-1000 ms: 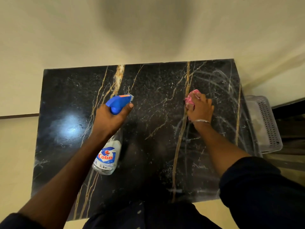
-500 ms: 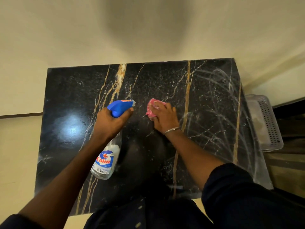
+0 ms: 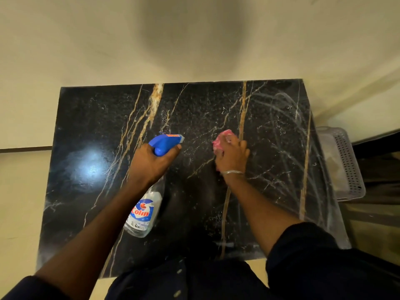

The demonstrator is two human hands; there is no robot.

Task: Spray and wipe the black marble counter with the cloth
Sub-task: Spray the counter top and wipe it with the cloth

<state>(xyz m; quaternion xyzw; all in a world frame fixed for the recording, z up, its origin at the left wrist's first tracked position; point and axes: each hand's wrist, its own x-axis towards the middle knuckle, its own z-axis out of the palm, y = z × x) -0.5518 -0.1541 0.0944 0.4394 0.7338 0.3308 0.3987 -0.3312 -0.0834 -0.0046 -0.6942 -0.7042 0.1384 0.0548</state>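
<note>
Black marble counter wiped with a pink cloth, spray bottle held over it.
The right hand, a thin bracelet at its wrist, bears down on the bunched cloth with curled fingers, pressing it against the middle of the counter just left of a gold vein; half a second ago the cloth lay further left, close to the bottle's nozzle, so it has slid rightward toward the vein. The left hand grips the bottle's neck under its blue trigger head, about where it was before, with the clear labelled body hanging below the wrist. Pale curved wipe streaks mark the counter's right part, and a perforated basket stands beside its right edge.
</note>
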